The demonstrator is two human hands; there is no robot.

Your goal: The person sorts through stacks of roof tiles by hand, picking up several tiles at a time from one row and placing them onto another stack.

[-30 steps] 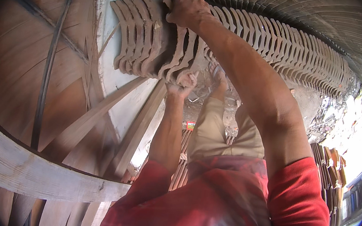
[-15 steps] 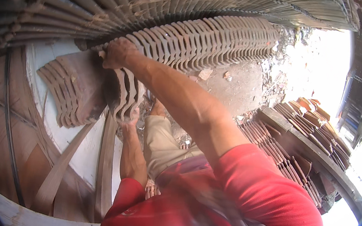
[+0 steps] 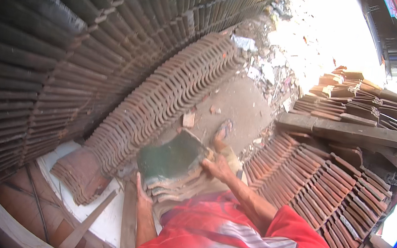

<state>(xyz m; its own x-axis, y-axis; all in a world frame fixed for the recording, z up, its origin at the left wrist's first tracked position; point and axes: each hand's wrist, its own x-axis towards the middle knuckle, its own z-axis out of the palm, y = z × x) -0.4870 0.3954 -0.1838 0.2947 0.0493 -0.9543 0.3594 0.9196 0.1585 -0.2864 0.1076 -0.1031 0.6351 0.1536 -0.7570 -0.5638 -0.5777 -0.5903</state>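
Against the front of my body I hold a short stack of curved clay roof tiles (image 3: 174, 157), lying flat; the top face is dark green-grey. My left hand (image 3: 144, 191) presses its palm and fingers along the stack's left side. My right hand (image 3: 219, 168) grips the opposite edge, thumb on top, and its other fingers are partly hidden. Just beyond my left hand, a long row of wavy roof tiles (image 3: 168, 88) stands on edge. At its near end several tiles (image 3: 81, 173) lean over on a white surface.
Tall stacked dark tiles (image 3: 134, 42) form a wall on the left. To the right stand more reddish tiles (image 3: 296, 178), with a wooden beam (image 3: 351, 133) across them. Rubble (image 3: 269, 73) litters the ground ahead. Wooden strips (image 3: 92, 220) lie at lower left.
Both hands have drawn a stack of tiles away from the row's near end, rightward to my body. The tiles now lie flat instead of on edge. My view has turned right.
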